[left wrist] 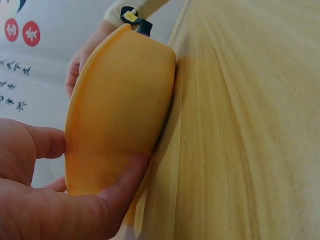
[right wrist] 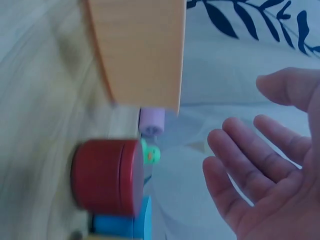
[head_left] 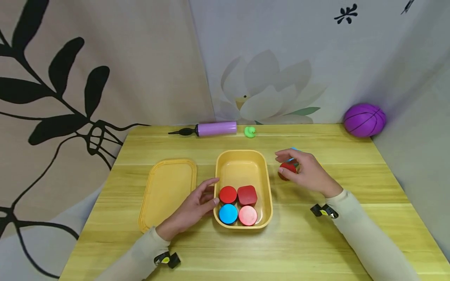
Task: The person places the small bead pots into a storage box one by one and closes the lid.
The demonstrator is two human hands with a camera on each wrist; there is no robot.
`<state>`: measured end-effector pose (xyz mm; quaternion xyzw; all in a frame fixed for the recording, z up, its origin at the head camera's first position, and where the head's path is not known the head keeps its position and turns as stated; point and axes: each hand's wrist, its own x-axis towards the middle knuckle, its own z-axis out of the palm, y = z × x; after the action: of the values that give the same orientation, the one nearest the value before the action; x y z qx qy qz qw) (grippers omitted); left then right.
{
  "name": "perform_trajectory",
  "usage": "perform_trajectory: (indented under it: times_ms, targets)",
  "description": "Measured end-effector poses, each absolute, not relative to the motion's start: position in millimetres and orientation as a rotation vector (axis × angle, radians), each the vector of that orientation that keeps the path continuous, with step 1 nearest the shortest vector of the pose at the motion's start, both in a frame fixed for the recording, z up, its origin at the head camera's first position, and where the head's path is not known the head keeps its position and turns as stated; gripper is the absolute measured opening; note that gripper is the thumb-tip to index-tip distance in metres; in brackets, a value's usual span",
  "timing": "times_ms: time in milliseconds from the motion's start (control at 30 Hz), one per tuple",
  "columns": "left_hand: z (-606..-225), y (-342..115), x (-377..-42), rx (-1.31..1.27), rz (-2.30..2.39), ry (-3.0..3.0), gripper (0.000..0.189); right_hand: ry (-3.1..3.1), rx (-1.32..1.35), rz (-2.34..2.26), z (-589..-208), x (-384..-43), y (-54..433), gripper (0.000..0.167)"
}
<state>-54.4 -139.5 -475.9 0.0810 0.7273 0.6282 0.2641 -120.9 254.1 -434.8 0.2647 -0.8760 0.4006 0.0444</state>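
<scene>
A yellow plastic box (head_left: 260,168) stands on the table, with a round red tin (head_left: 227,194), a squarish red tin (head_left: 247,195), a round blue tin (head_left: 228,214) and a round pink tin (head_left: 248,216) in its near half. My left hand (head_left: 191,208) touches the box's left side, fingers spread along rim and wall. To the right of the box, my right hand (head_left: 305,170) hovers with fingers apart, holding nothing. Another red tin (right wrist: 107,177) sits on the table beneath it, apart from the fingers. Beside that tin is a blue tin (right wrist: 120,226), mostly hidden.
A yellow lid (head_left: 168,191) lies left of the box. Along the back edge are a purple hand pump (head_left: 216,128) with a black nozzle and a green toy duck (head_left: 250,132). A purple ball (head_left: 365,120) rests at the back right corner, against the wall.
</scene>
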Motion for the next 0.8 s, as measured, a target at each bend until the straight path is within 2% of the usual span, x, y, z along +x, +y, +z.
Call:
perform_trajectory:
  times_ms: [633, 800]
  targets:
    - [-476.0, -137.4, -53.6, 0.228, 1.714, 1.972, 0.066, -2.717, 0.425, 1.184, -458.6, -125.6, 321.4, 0.039]
    - [-475.6, -138.1, -52.7, 0.226, 1.706, 1.974, 0.067, -2.833, 0.396, 1.166, -464.8, -124.8, 332.6, 0.049]
